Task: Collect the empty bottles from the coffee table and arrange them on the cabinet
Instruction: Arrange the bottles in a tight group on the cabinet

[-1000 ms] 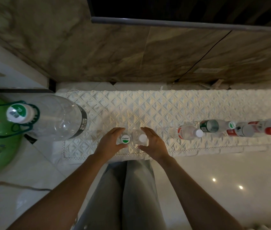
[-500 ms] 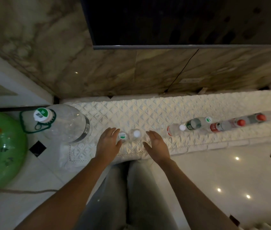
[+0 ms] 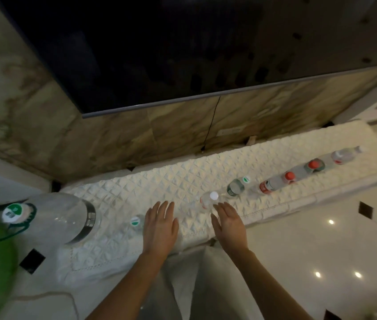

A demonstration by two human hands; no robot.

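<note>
Over the front edge of the cabinet (image 3: 182, 181) I log both hands flat and holding nothing: left hand (image 3: 159, 225) with fingers straight and slightly fanned, right hand (image 3: 229, 225) with fingers straight and close together. Half a second ago the left fingertips touched the green-and-white-capped bottle (image 3: 136, 222); now that bottle stands apart, just left of the left hand. The right hand has shifted toward the white-capped bottle (image 3: 211, 199), its fingertips just beside it; I cannot tell whether they touch. The second small bottle that stood between the hands is no longer visible; the left hand may be covering it. The view has swung right, showing the whole row.

Writing: a barcode patch on the green-and-white cap of the large jug (image 3: 62, 218); nothing else legible. The white-capped bottle carries a red label, print too blurred to read.

Materials: a white quilted cloth (image 3: 136, 195) with diamond stitching covers the cabinet top. The bottles are clear plastic, upright, in a diagonal line: green-capped bottle with dark label (image 3: 237, 186), two red-capped bottles (image 3: 275, 181) (image 3: 312, 166), and a far clear bottle (image 3: 344, 155). The jug has a dark band and green carry handle. Marbled stone wall (image 3: 136, 139) behind, dark screen (image 3: 159, 54) above, glossy tiled floor (image 3: 321, 239).
</note>
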